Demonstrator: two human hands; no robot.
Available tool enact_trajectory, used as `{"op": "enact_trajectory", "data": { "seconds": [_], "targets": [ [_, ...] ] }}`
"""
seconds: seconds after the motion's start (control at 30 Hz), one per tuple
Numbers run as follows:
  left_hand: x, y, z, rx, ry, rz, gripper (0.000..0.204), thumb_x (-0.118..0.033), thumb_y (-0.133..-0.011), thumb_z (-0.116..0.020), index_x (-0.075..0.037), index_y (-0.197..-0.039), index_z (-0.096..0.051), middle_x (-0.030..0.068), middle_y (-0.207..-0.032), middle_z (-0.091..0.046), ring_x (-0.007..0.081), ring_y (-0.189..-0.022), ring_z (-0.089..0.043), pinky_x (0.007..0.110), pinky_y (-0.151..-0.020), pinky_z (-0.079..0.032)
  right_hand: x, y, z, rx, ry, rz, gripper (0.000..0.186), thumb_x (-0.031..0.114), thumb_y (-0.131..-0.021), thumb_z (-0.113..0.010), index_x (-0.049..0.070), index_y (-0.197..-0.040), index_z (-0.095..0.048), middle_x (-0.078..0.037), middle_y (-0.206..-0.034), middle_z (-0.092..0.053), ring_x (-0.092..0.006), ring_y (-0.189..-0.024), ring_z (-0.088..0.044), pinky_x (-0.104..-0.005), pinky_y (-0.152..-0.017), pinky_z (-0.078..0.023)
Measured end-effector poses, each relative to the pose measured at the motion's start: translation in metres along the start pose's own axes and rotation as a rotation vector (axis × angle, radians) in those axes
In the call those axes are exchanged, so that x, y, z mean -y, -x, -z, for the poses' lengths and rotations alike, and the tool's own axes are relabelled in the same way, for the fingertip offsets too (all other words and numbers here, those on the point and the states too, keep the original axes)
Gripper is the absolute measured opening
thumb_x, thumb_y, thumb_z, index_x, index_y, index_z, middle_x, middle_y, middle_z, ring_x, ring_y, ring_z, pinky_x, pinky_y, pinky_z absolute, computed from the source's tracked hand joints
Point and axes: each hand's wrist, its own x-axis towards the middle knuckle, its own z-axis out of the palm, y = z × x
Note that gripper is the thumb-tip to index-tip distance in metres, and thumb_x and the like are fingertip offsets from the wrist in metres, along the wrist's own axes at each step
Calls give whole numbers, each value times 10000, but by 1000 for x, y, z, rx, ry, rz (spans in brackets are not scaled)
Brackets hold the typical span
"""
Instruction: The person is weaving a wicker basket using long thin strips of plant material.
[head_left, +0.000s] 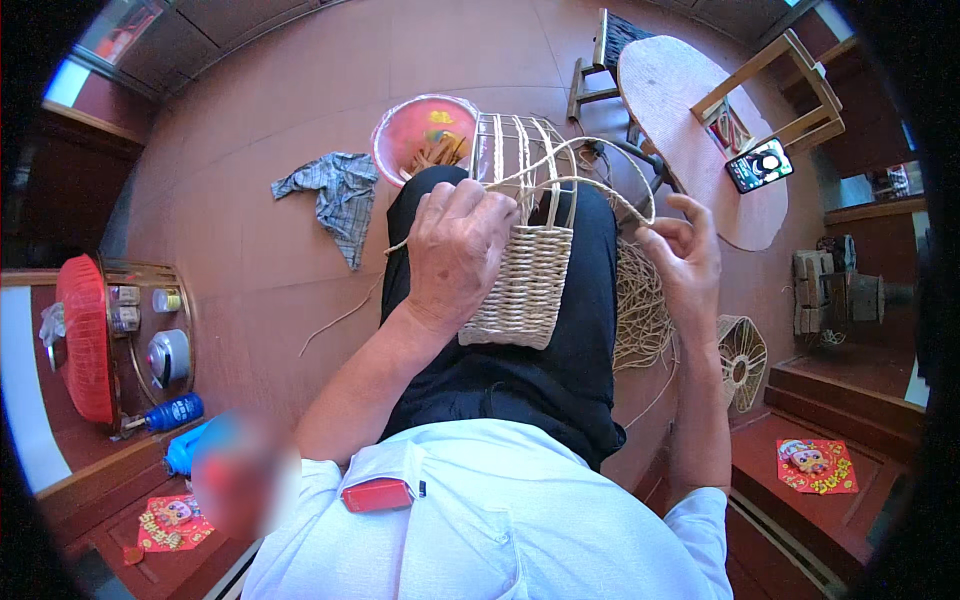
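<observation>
Floor (260, 120): brown, wide, all round the seated person. Table (690, 110) upper right, phone (760, 165) on its edge. Cloth (335, 195) lies on floor left of the knee; pink basin (415, 125) just beyond it. Basket (525, 235), half woven, rests on the lap, bare stakes pointing away. Cane bundle (640, 305) beside the right thigh. Left hand (455, 250) curled over basket's near-left wall, gripping it. Right hand (685, 255) half closed, pinching a strand (600, 180) that loops over the stakes.
</observation>
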Motion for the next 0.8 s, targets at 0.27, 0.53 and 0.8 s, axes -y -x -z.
{"op": "enact_trajectory", "data": {
  "seconds": [0.27,0.53,0.8],
  "targets": [
    [1,14,-3,24,-36,-55,170,-92,-933,-812,-74,-1101,-789,73,-982,-637,280,-941,-612,437,-862,-514,-56,42,-20,140,-195,-189,194,60,-1018,-794,39,-1176,-685,-27,-1145,-742,-92,-1012,-693,-280,-933,-575],
    [-6,10,8,109,-13,-3,171,-130,-972,-790,-59,-1126,-810,95,-1046,-646,294,-993,-619,451,-919,-511,-20,21,-56,272,-362,-111,673,91,-1047,-731,-42,-1644,-449,-194,-1445,-695,-218,-1341,-667,-376,-1164,-534],
    [-11,5,13,185,23,59,204,-78,-942,-754,-47,-1137,-807,111,-1075,-642,317,-1042,-627,470,-949,-503,0,-28,-83,513,-592,-174,748,81,-933,-620,-69,-1636,-412,-192,-1401,-719,-231,-1300,-686,-413,-1199,-485]
  ]
}}
